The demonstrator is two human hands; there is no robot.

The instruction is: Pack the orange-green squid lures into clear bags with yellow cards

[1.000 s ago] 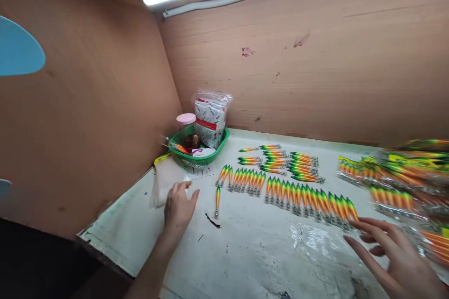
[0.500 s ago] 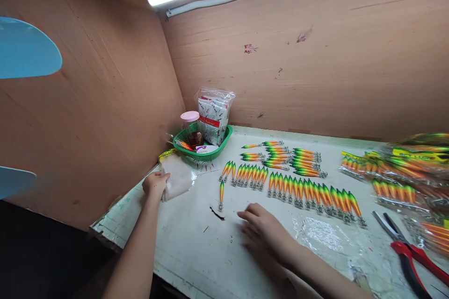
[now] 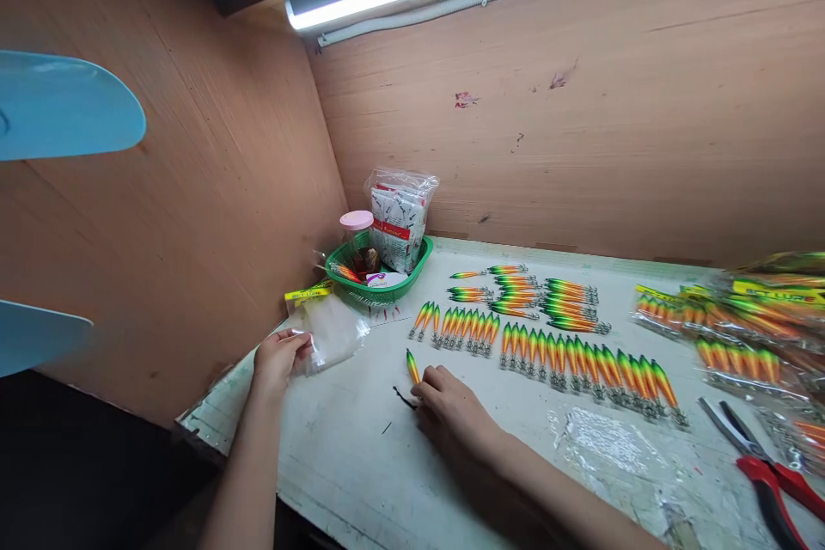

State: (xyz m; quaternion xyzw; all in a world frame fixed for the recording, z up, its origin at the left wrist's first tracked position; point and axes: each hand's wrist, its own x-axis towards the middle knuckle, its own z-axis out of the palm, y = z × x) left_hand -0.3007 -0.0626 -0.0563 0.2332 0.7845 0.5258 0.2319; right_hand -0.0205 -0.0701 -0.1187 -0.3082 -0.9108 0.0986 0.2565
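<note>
At the far left of the frame, two pale blue panels [image 3: 70, 106] showed against a brown wooden wall [image 3: 212, 215]. Just left of the picture's centre, low down, the person's left hand [image 3: 276, 361] had its thumb and fingertips drawn together, pinching the left edge of some clear bags [image 3: 339, 333] with a yellow printed header. The bags lay flat on the white tabletop [image 3: 348, 455]. Just above and right of them, a green basket [image 3: 418, 265] held a jar with a pink lid [image 3: 357, 220] and an upright plastic bag of printed packets [image 3: 400, 228].

Near the middle of the frame, below the basket, a single lure [image 3: 412, 365] (green at the tip, orange along the body) pointed upward and slightly left. The right hand [image 3: 461, 417] curved over its lower end, fingers bent; whether they had closed on it could not be told, as the hand hid that part. A thin dark strip [image 3: 404, 398] lay just beside the fingertips.

Right of centre, matching lures [image 3: 573, 357] lay in rows, with a crinkled clear packet [image 3: 602, 438] below. At lower right were red-handled pliers [image 3: 764, 473]; above them, bagged lures [image 3: 741, 361] were heaped at the right edge.
</note>
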